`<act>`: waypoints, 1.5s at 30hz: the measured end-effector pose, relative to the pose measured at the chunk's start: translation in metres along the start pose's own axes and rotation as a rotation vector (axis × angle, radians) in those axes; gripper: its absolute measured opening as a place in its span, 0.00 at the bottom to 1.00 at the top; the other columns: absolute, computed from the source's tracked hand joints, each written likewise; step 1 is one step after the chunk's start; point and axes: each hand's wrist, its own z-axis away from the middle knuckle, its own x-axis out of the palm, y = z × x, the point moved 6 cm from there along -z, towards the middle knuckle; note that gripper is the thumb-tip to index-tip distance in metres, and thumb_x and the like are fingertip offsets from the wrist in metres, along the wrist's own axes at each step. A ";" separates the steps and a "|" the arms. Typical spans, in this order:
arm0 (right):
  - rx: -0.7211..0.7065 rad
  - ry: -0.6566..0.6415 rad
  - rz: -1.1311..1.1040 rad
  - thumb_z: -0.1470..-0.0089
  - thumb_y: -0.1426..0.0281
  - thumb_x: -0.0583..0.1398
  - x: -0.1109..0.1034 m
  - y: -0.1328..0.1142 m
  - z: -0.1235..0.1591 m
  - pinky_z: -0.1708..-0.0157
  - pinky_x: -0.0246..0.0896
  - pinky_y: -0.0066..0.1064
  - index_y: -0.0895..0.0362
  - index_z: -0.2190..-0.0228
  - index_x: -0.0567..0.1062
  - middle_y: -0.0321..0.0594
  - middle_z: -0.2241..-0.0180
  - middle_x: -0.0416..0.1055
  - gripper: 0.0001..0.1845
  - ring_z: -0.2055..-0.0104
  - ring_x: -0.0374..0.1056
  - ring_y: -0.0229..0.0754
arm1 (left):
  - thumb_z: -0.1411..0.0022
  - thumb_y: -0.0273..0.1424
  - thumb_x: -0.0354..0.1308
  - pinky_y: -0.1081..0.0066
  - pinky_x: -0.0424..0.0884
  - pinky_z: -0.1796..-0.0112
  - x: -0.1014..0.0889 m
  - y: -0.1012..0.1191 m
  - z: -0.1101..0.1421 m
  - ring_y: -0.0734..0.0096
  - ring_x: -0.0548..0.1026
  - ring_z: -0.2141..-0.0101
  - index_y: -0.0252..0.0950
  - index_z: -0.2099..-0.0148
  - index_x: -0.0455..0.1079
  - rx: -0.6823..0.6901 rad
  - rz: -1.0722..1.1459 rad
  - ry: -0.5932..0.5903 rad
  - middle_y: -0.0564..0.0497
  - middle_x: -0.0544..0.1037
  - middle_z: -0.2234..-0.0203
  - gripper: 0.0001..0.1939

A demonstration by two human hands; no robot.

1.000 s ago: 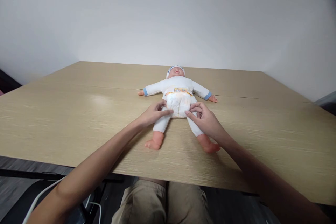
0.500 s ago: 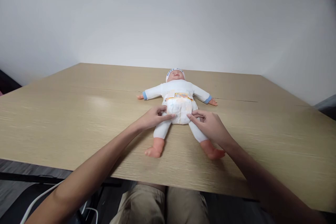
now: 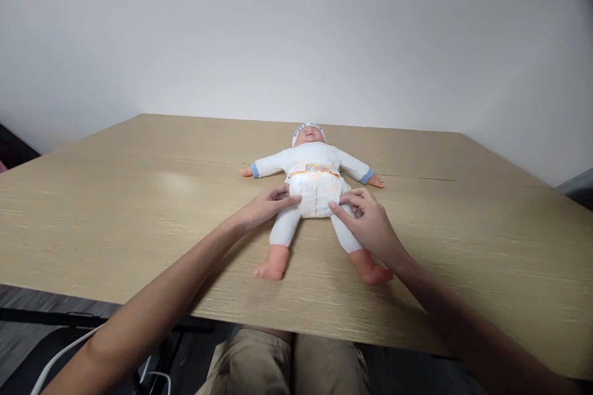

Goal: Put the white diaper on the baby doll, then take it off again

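The doll point(image 3: 315, 153) lies on its back on the wood-grained counter point(image 3: 115, 216), its head pointing away from the person and its bare feet toward the near edge. It wears a white suit with blue cuffs and a white cap point(image 3: 296, 137) with dark lettering on its band; its arms spread out to both sides and its legs are apart. The diaper point(image 3: 315, 196), white with an orange patterned strip across its waist, covers the doll's hips, over the suit. The left hand point(image 3: 274, 203) is at the side of the doll's hips toward the person's left, gripping the diaper's side edge, the thumb lying on the front panel and the other fingers bent at the side. The right hand point(image 3: 365, 217) mirrors it at the opposite side of the doll's hips, gripping the other edge between thumb and curled fingers, just above the doll's thigh; the forearm passes beside the foot on that side. Beyond the doll's head, a plain pale partition point(image 3: 296, 49) rises behind the counter's far edge. Nearer the person than the doll's feet, below the counter's near edge, are tan trousers point(image 3: 264, 361), with a white cable point(image 3: 65, 352) farther toward the person's left.
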 end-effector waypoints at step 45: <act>0.106 0.116 0.314 0.38 0.45 0.60 -0.013 0.033 -0.069 0.64 0.61 0.39 0.53 0.57 0.81 0.50 0.61 0.84 0.26 0.62 0.76 0.56 | 0.34 0.52 0.63 0.56 0.66 0.54 -0.075 0.003 -0.023 0.43 0.79 0.55 0.36 0.54 0.72 0.043 -1.107 0.666 0.35 0.83 0.57 0.23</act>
